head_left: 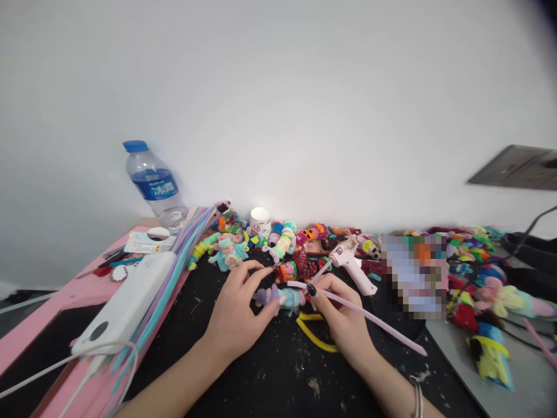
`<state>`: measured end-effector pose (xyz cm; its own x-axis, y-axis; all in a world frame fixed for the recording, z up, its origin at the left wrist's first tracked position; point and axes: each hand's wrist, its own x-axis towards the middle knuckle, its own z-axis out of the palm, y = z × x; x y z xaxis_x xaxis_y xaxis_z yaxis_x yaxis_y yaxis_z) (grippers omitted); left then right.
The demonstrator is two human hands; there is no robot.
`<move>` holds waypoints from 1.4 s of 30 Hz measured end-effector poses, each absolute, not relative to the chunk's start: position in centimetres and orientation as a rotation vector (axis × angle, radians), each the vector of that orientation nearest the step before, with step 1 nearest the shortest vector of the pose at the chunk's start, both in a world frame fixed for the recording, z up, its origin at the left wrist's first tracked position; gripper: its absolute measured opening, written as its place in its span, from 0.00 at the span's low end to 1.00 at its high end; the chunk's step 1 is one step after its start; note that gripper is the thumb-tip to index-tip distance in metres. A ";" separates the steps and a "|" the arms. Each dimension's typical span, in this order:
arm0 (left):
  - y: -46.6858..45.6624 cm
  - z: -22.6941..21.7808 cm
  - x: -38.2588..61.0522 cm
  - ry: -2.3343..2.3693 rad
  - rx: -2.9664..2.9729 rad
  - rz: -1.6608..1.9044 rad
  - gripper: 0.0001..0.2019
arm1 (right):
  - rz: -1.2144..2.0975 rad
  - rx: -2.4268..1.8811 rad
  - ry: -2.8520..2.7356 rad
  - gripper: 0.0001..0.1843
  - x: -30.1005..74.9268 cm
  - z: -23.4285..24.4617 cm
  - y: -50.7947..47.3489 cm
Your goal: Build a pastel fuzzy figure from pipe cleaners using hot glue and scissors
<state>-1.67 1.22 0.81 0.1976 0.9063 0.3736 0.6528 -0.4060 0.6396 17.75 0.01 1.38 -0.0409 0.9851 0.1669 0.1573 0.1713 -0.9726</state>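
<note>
Right hand (343, 319) with pink stem (383, 321); 1 cup (260, 222) behind (contents hidden).

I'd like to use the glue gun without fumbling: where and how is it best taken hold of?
Grip the glue gun around its pink handle, probably coming from the near right: the handle's free end points that way, while a pale stick juts out to the left.

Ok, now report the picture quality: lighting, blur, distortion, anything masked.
In the head view, soft light on the wall, without harsh glare; the top right corner dark; the wall socket apparently stretched; the yellow-and-blue piece soft; a pixelated patch masking part of the scene beside the glue gun.
</note>
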 end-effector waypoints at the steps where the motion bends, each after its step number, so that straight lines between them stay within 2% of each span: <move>1: 1.1 0.9 -1.7 1.440 2.173 1.094 0.19 | 1.036 -1.180 -1.429 0.12 17.6 1.4 -0.1; 4: 0.9 1.0 -1.5 1.271 2.172 1.199 0.14 | 1.034 -1.181 -1.507 0.13 17.0 1.4 -0.5; 7: 0.8 1.1 -1.2 1.065 1.972 1.160 0.07 | 1.002 -1.184 -1.635 0.14 16.5 1.4 -0.9; 11: 1.0 1.2 -1.1 1.096 1.602 1.069 0.08 | 0.936 -1.191 -1.790 0.13 16.5 1.3 -1.0; 15: 1.4 1.1 -1.4 1.265 1.342 1.207 0.10 | 0.707 -1.215 -1.961 0.11 17.3 0.8 -0.4; 18: 1.9 0.7 -1.7 1.315 1.220 1.305 0.10 | 0.493 -1.262 -1.980 0.14 18.3 0.7 0.2; 22: 2.3 0.1 -1.8 1.319 1.122 1.321 0.13 | 0.390 -1.319 -1.962 0.17 19.5 0.9 0.8; 24: 2.4 0.0 -1.8 1.308 1.115 1.313 0.15 | 0.379 -1.354 -1.940 0.14 20.0 1.1 1.0; 26: 2.3 0.1 -1.7 1.285 1.123 1.309 0.15 | 0.353 -1.363 -1.893 0.05 20.2 1.2 1.3; 27: 2.3 0.2 -1.7 1.266 1.132 1.300 0.15 | 0.343 -1.357 -1.876 0.06 20.2 1.3 1.4; 29: 2.0 0.5 -1.5 1.222 1.158 1.259 0.15 | 0.384 -1.330 -1.864 0.17 20.0 1.2 1.4; 30: 1.9 0.6 -1.4 1.194 1.175 1.223 0.14 | 0.452 -1.313 -1.862 0.18 19.9 1.2 1.4; 33: 1.3 0.9 -1.0 1.103 1.264 1.061 0.11 | 0.812 -1.226 -1.775 0.08 19.1 0.9 0.9; 36: 0.7 1.0 -0.7 1.020 1.435 0.913 0.07 | 1.104 -1.097 -1.579 0.09 18.4 0.8 0.4; 42: 0.3 1.1 -0.8 0.954 1.735 0.793 0.08 | 1.196 -1.105 -1.467 0.10 18.0 1.3 0.1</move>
